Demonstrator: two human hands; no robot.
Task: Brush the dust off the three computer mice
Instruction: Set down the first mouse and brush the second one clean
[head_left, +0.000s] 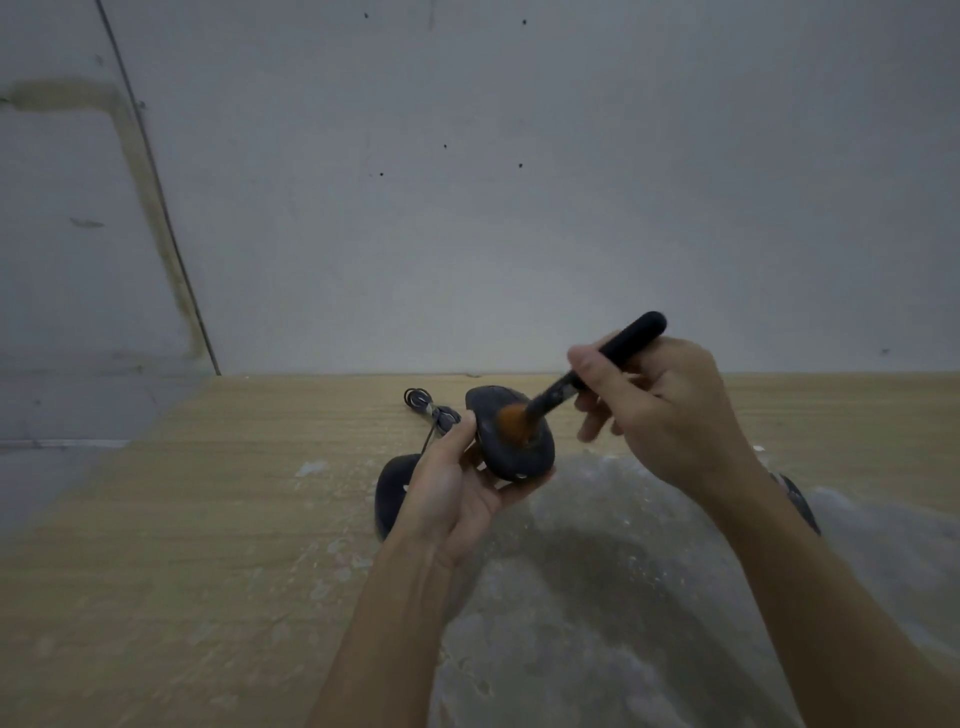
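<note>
Left hand (457, 488) cups rounded black mouse (511, 436); right hand (670, 410) grips soft orange-bristled brush (571, 384).

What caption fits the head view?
Left hand holds a mouse while right hand brushes it.

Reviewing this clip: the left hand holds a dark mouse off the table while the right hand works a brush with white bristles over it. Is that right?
Not quite. In the head view the brush has orange-brown bristles, not white. The rest stands: the left hand holds the dark mouse off the table while the right hand brushes it.
</note>
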